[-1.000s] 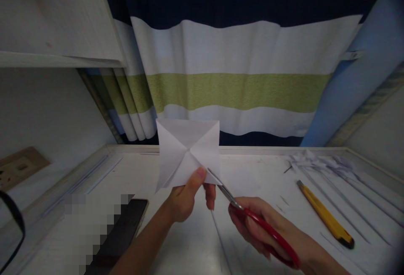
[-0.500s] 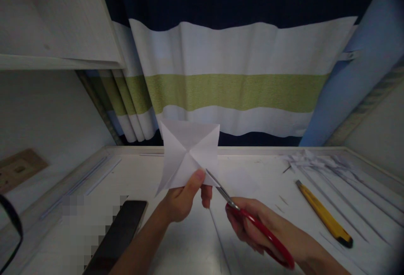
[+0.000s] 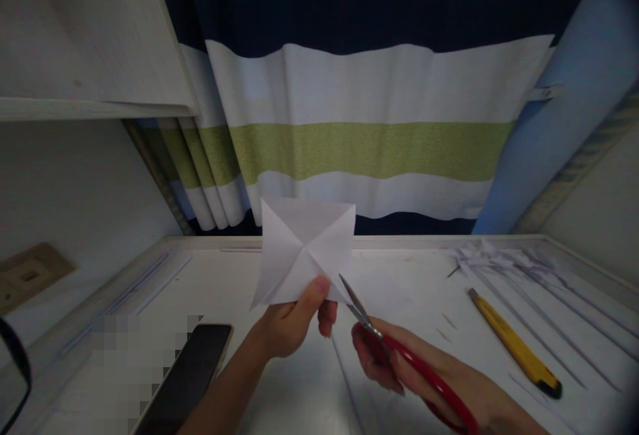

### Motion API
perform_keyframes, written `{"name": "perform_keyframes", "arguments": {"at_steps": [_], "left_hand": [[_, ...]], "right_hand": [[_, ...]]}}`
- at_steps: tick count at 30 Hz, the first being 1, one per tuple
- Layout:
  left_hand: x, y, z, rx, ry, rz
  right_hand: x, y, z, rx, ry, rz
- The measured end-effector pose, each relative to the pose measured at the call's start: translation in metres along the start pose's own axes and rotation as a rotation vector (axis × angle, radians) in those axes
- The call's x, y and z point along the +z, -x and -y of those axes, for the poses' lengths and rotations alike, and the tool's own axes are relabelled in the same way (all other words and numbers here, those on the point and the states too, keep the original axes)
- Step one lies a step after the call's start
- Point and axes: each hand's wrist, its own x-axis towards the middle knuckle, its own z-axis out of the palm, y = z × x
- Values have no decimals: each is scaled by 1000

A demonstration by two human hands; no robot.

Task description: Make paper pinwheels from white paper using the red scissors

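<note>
A square of white paper [image 3: 309, 222], creased along both diagonals, is held up above the desk. My left hand [image 3: 297, 315] pinches its lower edge, thumb on the near face and fingers behind. My right hand [image 3: 399, 362] grips red-handled scissors [image 3: 424, 368] whose blades point up and left. The blades are partly apart at the paper's lower right corner, one blade in front of the sheet and the other low near its edge. Whether they touch the paper I cannot tell.
On the white desk [image 3: 214, 275], a yellow utility knife [image 3: 514, 342] lies at right, beside thin paper strips [image 3: 544, 328] and a heap of paper scraps [image 3: 494, 255]. A dark phone [image 3: 190, 375] lies at left. Behind the desk hangs a striped curtain [image 3: 374, 149].
The scissors have shifted slightly right and down relative to the paper, with the blades a little wider apart. The paper and left hand sit slightly lower and further right in view.
</note>
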Motion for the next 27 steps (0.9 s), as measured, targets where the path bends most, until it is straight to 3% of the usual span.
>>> {"name": "perform_keyframes", "arguments": {"at_steps": [8,12,21,27], "left_hand": [[-3,-1,-1,57,-151,47],[0,-1,3,64,-49,3],[0,-4,1,3,166,68],[4,-6,1,10,195,42]], "right_hand": [[1,0,2,-26,-60,4],[2,-4,7,-17,-53,6],[1,-4,5,-8,-110,55],[0,-2,8,-13,-94,69]]}}
